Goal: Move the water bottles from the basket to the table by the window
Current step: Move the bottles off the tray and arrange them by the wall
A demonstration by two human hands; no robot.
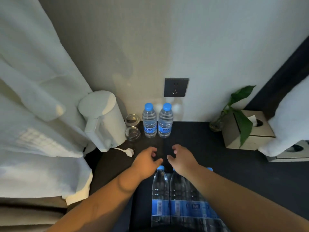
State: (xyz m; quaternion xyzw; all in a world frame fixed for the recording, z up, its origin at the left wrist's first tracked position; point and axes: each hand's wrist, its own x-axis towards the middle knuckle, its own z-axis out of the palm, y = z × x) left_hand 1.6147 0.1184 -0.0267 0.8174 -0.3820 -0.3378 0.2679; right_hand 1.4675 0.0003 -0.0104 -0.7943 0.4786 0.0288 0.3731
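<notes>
Kettle (103,121): back-left corner of table (217,164).
My left hand (147,160): fingers loosely curled, holding nothing.
Standing bottles (149,123): two, table's back edge, seemingly touching.
My right hand (183,159): likewise curled, empty.
Near bottles (160,195): near edge, under my forearms.

Reference: black matt plastic wall socket plate (176,87).

Directly below it I note two clear glossy plastic water bottles (149,121) (165,122) with ribbed walls, smooth blue plastic caps and shiny blue film labels.

Lower left of it: smooth white matt plastic kettle (103,119) and two clear glass tumblers (132,120) (133,133).

Far left: white nubbly cloth (33,81).

Lower right: square tissue box (247,133) with a brushed-metal look, and white paper tissue (252,119).

Beneath it all: dark matt tabletop (209,148).
</notes>
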